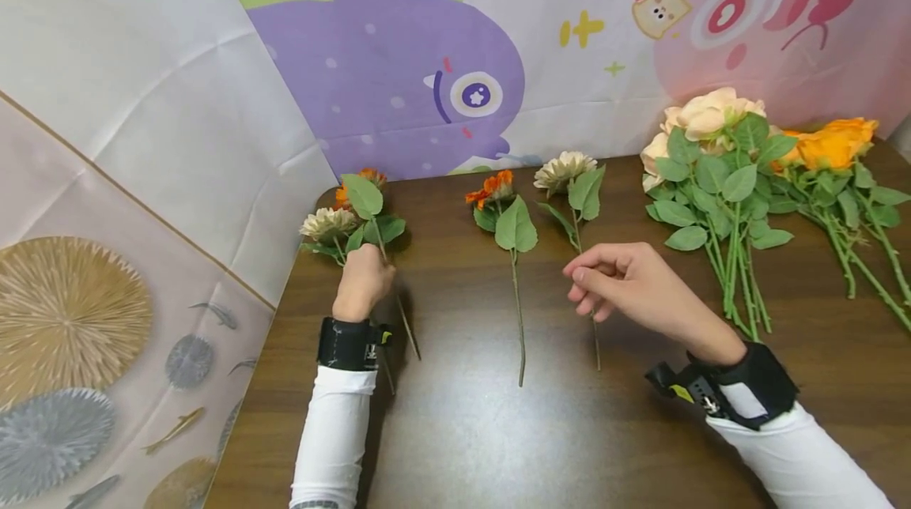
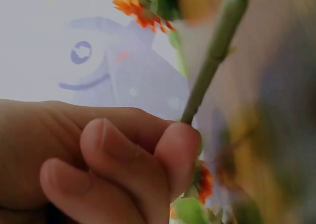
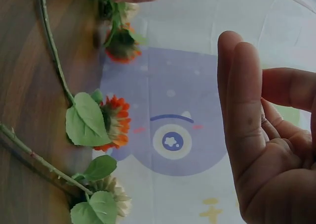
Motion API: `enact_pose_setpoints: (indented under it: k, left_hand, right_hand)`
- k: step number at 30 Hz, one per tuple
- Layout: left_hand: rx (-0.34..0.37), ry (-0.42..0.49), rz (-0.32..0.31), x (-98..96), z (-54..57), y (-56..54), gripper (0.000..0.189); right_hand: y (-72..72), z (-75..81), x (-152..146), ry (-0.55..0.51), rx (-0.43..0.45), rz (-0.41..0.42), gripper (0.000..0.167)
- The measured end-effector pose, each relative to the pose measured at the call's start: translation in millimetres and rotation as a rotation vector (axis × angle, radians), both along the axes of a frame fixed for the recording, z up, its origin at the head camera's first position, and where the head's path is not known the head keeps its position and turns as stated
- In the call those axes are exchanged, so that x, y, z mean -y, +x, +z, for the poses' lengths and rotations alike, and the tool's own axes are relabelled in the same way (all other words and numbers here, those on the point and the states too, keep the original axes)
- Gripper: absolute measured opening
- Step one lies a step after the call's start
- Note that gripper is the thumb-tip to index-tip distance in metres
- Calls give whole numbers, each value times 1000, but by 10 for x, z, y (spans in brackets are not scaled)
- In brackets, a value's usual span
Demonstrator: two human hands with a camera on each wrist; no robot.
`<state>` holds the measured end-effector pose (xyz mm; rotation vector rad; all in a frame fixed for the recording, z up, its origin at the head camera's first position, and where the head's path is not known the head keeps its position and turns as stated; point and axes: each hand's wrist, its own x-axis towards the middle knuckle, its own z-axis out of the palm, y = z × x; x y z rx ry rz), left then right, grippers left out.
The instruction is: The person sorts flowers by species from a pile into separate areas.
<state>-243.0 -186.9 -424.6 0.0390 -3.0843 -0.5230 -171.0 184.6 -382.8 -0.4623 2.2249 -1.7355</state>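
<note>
My left hand (image 1: 363,280) is at the left end of the table, pinching a flower stem (image 2: 212,61) between thumb and finger. Around it are a cream flower (image 1: 329,223) and an orange flower (image 1: 343,197) with green leaves; I cannot tell which of the two the pinched stem belongs to. Over the stem of another cream flower (image 1: 565,171) hovers my right hand (image 1: 626,288), fingers loosely bent and holding nothing. Between the hands, a second orange flower (image 1: 491,189) lies with its stem pointing toward me. The right wrist view shows this orange flower (image 3: 116,122) and cream flower (image 3: 113,197) side by side.
On the right of the brown wooden table (image 1: 455,446) lie a bunch of peach roses (image 1: 719,114) and some orange-yellow roses (image 1: 829,147), stems toward me. A cartoon-printed cloth (image 1: 398,74) hangs along the back edge, and a patterned sheet (image 1: 142,177) covers the left side.
</note>
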Motion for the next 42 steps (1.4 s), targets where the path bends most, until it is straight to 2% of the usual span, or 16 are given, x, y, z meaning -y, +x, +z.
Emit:
enact_pose_setpoints:
  k: [3,6,11,16,22,28,34,38,42]
  left_hand:
    - [-41,38,-59,-64,62,20,42]
    - [-65,96,-107,-167,153,65,44]
    - [-93,240,-173,-402,299,189,26]
    - [-139,374,-270,-658,394,341,17]
    - [-170,564,-381,-929,431,530,11]
    - [-230,714,-486,-1132,393,654,9]
    - [-251,720,-531,-1215,335,677,7]
    - [-231,682,-519,-1210,331,671,11]
    - [-218,643,-493,-1191,345,665,16]
  right_hand:
    - [10,-13,10,3,-3,3,22]
    - [18,-38,32,15,2,13,21]
    - [32,-104,112,49,-3,53,19]
    - [71,-177,228,120,-34,96,15]
    - [156,-247,375,196,-61,190,17]
    - [223,-309,496,167,-58,241,15]
    - [234,-332,503,151,-85,223,8]
    - [199,-335,473,146,-80,184,8]
    - [136,-365,425,123,-38,133,11]
